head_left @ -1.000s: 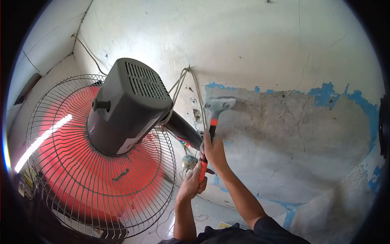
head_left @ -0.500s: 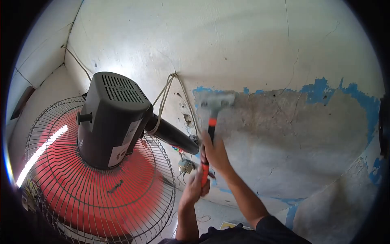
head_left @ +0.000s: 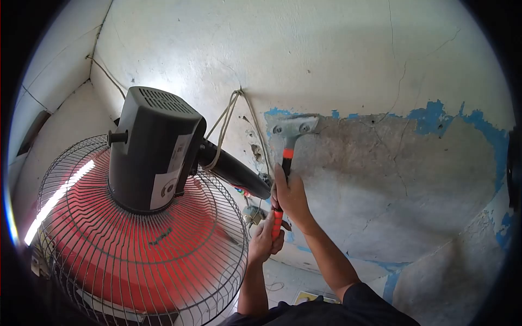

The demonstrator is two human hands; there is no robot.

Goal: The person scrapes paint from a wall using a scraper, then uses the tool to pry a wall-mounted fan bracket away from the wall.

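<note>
Both hands are wrapped tight around the scraper point(head_left: 287, 157): right hand point(head_left: 291, 196) high on the black-and-orange handle, left hand point(head_left: 265, 239) closed around its lower end. The metal blade sits flat against the wall point(head_left: 380, 179), right at the edge of the blue paint point(head_left: 435, 117). Just to the left, the fan point(head_left: 136, 217) with its red blades.

**Orange, red and blue on white**

The scraper point(head_left: 286, 155) has a grey head and an orange-and-black handle. The fan point(head_left: 136, 255) has red blades point(head_left: 163, 266) behind a silver grille point(head_left: 60, 168), its motor housing point(head_left: 152, 146) dark grey. The wall point(head_left: 315, 49) is white, blue flecks point(head_left: 432, 117) edging a grey patch point(head_left: 380, 179).
</note>
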